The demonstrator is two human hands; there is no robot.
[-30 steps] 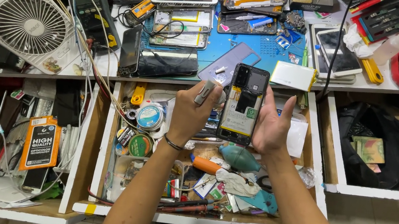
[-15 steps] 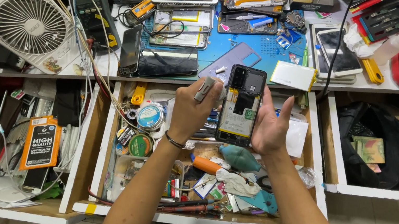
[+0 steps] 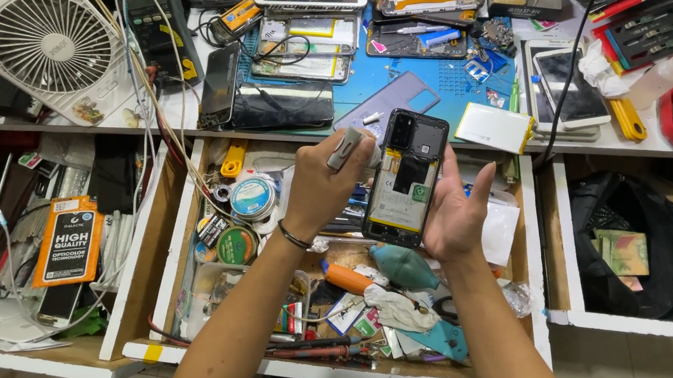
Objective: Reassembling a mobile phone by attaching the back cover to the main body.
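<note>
**Opened phone held upright over the middle drawer**

Widest first: the table point(image 3: 538, 148) runs across the top, crowded with phones, loose back covers and a blue work mat point(image 3: 450, 82); a white fan point(image 3: 39, 38) sits at its left end; below it three drawers stand pulled out, and the middle drawer point(image 3: 172, 280) is heaped with tape rolls, tools and wrappers.

Above that drawer, both forearms come up from the bottom edge; the right hand point(image 3: 456, 220) cups the opened phone point(image 3: 405, 177) from its right side, palm against the edge, fingers wrapped behind it and thumb up alongside, so it is grasping the phone; the left hand point(image 3: 323, 187) is clenched round a small grey tool point(image 3: 345, 148) whose tip stands just beside the phone's upper left edge; whether it touches the phone I cannot tell.

The phone has its back off, battery and boards showing, camera end uppermost; I'd judge it light and stiff but delicate inside, with exposed parts that dislike a stray press; the frame edges look the safe place to hold, as the right hand does now; smooth sides could slip.
</note>
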